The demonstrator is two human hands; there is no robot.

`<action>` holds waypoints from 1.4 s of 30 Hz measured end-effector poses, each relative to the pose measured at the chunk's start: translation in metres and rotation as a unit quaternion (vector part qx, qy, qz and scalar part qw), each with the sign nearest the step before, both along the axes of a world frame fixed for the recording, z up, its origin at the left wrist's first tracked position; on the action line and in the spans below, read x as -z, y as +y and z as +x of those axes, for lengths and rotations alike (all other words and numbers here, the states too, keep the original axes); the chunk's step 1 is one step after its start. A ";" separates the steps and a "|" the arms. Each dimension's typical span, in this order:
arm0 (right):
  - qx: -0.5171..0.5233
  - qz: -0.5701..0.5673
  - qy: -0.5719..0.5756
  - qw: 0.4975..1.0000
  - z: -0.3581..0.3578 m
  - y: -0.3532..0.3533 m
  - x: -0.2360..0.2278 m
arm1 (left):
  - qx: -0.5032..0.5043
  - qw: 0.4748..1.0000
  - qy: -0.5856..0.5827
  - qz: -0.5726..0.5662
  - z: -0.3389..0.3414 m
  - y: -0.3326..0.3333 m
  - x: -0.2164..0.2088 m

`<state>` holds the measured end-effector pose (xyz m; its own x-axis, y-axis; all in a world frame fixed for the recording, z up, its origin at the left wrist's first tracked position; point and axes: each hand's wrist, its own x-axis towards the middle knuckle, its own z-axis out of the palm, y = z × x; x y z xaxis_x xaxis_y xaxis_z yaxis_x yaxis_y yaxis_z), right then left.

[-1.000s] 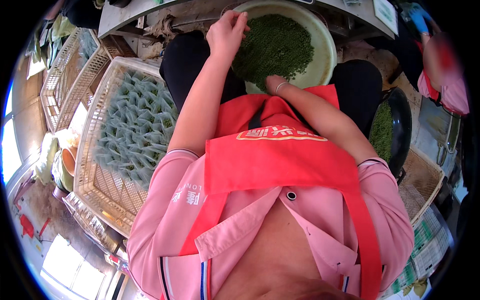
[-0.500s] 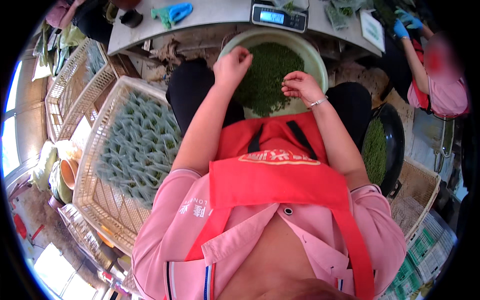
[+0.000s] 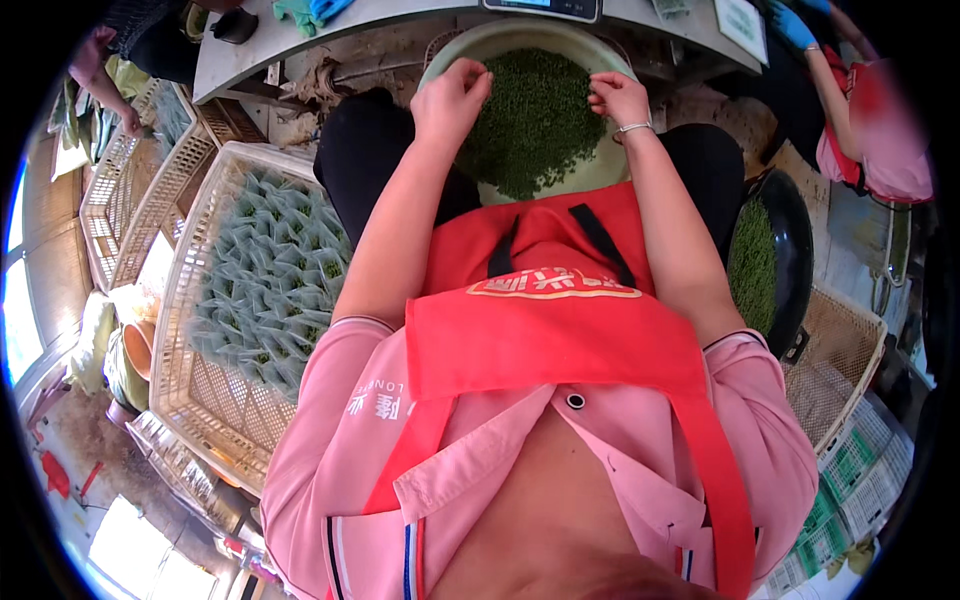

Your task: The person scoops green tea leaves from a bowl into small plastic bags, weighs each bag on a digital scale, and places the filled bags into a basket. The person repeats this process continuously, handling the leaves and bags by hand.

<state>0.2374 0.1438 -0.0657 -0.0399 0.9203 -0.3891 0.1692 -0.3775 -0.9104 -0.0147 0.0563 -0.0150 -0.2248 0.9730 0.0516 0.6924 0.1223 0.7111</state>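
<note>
A wide pale green basin (image 3: 585,178) stands in front of me between my knees, with a heap of small round green berries or seeds (image 3: 530,130) in it. My left hand (image 3: 450,102) is over the basin's left side, its thumb and fingertips pinched together. Over the right side, my right hand (image 3: 620,102) is also in a pinch, its fingers curled. Whatever the fingertips hold, if anything, is too small to make out. The hands are apart from each other, and neither is in the heap.
At my left, a cream plastic crate (image 3: 235,425) holds many clear bags (image 3: 265,290) of green stuff. A black basin (image 3: 790,265) of green bits (image 3: 750,270) is at my right. Ahead is a grey table (image 3: 380,30) with a digital scale (image 3: 545,8). A co-worker's blue glove (image 3: 793,27) shows at upper right.
My right hand has moved up and outward to the right, and my left hand slightly up and left, widening the gap. The view has tilted; another person's hand now shows at far left.
</note>
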 end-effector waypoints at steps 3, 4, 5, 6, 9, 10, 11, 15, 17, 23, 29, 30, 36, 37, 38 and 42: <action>-0.071 -0.024 -0.165 0.984 0.009 0.002 0.058 | 0.010 1.000 0.006 -0.006 0.004 0.001 0.004; -0.098 -0.035 -0.201 0.974 0.007 0.000 0.070 | 0.012 1.000 0.007 -0.009 0.004 0.002 0.005; -0.121 -0.043 -0.237 0.963 0.009 0.000 0.085 | 0.014 1.000 0.006 -0.010 0.005 0.003 0.003; -0.126 -0.012 -0.256 0.958 0.010 0.000 0.100 | 0.016 1.000 0.006 -0.010 0.006 0.005 0.001; -0.188 0.043 -0.339 0.921 -0.013 -0.001 0.098 | 0.013 1.000 0.015 -0.017 0.003 0.003 0.007; -0.191 0.106 -0.375 0.901 -0.016 -0.004 0.102 | 0.016 1.000 0.020 -0.018 0.004 0.003 0.006; -0.202 0.112 -0.395 0.889 -0.018 -0.005 0.105 | 0.025 0.999 0.030 -0.018 0.006 0.003 0.006; -0.203 0.060 -0.375 0.902 -0.016 -0.003 0.108 | 0.060 0.997 0.035 -0.029 0.012 0.002 0.007; -0.200 -0.007 -0.285 0.937 -0.020 -0.007 0.087 | 0.077 0.996 0.030 -0.031 0.013 0.001 0.013; -0.311 0.156 -0.246 0.905 -0.033 -0.035 -0.019 | 0.242 0.961 0.090 0.102 0.038 -0.008 0.015; -0.355 0.230 -0.265 0.866 -0.039 -0.062 -0.060 | 0.276 0.944 0.183 -0.008 0.046 -0.019 0.014; -0.354 0.243 -0.250 0.868 -0.037 -0.063 -0.061 | 0.291 0.944 0.154 0.021 0.043 -0.020 0.015; -0.294 0.024 -0.006 0.956 -0.023 -0.056 -0.060 | 0.305 0.950 0.000 -0.067 0.045 -0.023 -0.010; -0.280 -0.012 0.038 0.959 -0.020 -0.054 -0.059 | 0.304 0.947 -0.037 -0.092 0.045 -0.023 -0.013; -0.286 -0.015 0.048 0.957 -0.017 -0.052 -0.058 | 0.302 0.943 -0.074 -0.118 0.045 -0.022 -0.016; -0.251 -0.031 0.057 0.966 -0.017 -0.049 -0.066 | 0.269 0.928 -0.213 -0.146 0.046 -0.020 -0.003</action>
